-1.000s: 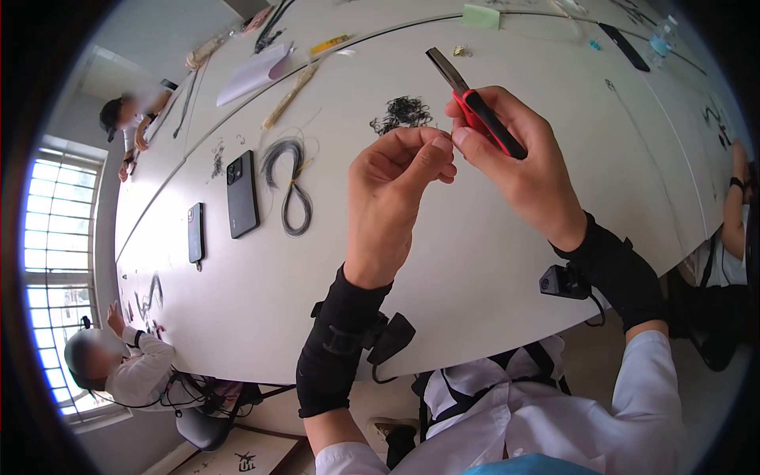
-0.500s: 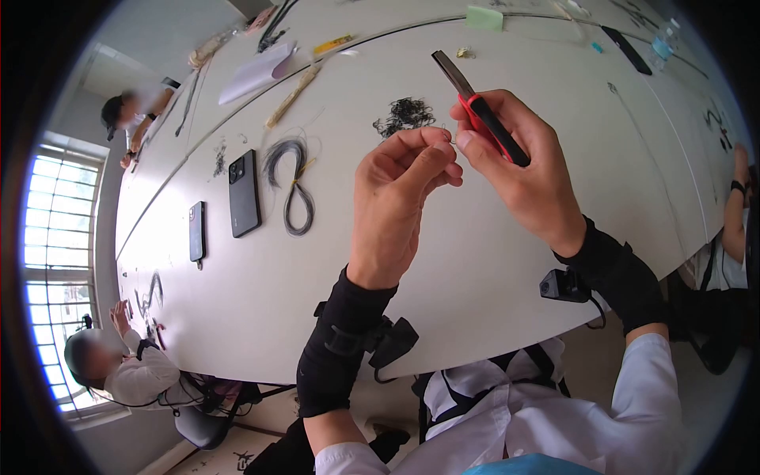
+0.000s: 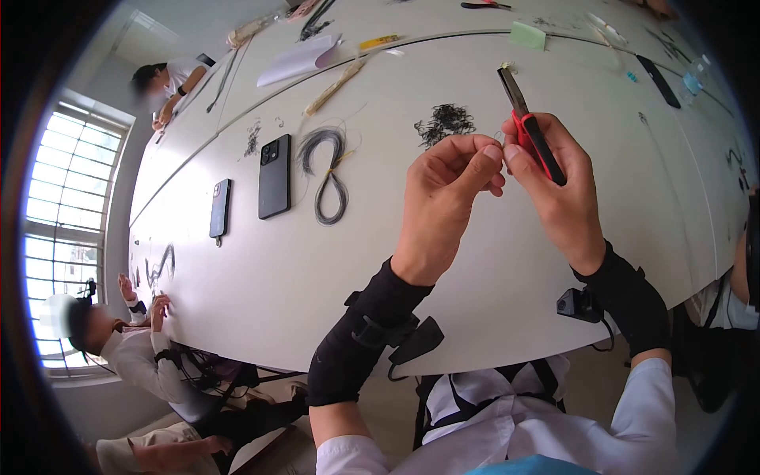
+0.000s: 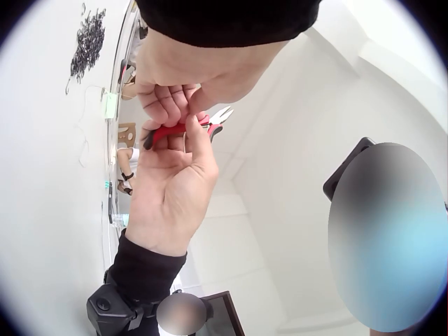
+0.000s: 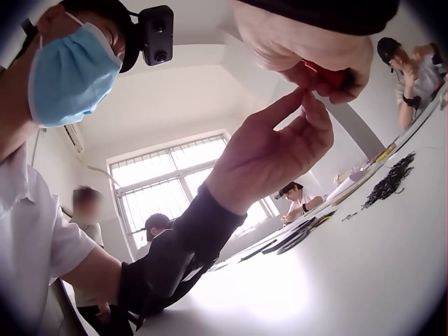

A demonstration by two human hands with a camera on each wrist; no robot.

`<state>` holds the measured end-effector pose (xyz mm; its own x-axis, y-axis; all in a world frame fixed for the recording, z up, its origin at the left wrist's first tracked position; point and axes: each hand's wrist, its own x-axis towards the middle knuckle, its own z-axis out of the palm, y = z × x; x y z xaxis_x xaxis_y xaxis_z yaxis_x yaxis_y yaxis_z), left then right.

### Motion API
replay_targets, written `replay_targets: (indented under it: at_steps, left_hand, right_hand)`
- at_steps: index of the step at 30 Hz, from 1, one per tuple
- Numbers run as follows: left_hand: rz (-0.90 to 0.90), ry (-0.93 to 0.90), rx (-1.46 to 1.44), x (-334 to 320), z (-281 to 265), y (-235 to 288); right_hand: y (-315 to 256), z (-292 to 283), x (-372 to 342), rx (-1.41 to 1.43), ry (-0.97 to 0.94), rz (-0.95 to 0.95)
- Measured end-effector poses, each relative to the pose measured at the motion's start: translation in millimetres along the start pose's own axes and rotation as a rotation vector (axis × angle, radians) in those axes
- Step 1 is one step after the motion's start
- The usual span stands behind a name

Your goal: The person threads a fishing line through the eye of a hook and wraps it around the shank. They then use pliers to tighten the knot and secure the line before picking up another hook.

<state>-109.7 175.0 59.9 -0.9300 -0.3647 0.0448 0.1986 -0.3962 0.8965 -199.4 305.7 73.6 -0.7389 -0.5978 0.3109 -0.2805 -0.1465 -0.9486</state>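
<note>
Red-and-black pliers [image 3: 537, 146] lie across my right hand [image 3: 564, 190], gripped in its fingers, with the metal nose pointing up and away. In the left wrist view the two tips of the pliers [image 4: 222, 115] stand apart. My left hand [image 3: 445, 202] meets the right one fingertip to fingertip, its thumb and index finger pinching a fine piece of wire or thread [image 3: 499, 135]. The right thumb is at that same spot. Most of the fine piece is hidden by the fingers. Just beyond the hands, a pile of small black twisted pieces [image 3: 447, 123] lies on the white table [image 3: 356, 293].
To the left lie a tied grey coil [image 3: 331, 207], a large dark phone [image 3: 275, 178] and a smaller phone [image 3: 220, 210]. Farther back are white paper [image 3: 297, 63], a green note [image 3: 528, 36] and a bottle [image 3: 697, 75]. Other people sit around the table.
The head view has swung, so the table and hands appear farther right. Both hands keep their hold, fingertips together. The person at lower left has shifted, hands raised.
</note>
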Motion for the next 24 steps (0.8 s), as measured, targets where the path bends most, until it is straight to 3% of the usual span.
replay_targets:
  at_steps: [9,24]
  left_hand:
    - [0.006,0.011,-0.032,0.7,2.2,-1.7]
    - [0.038,0.06,-0.054,2.5,2.2,-0.6]
  right_hand:
    - [2.4,0.8,-0.9,0.084,-0.009,0.019]
    - [-5.1,-4.4,0.0,-0.076,-0.033,-0.009]
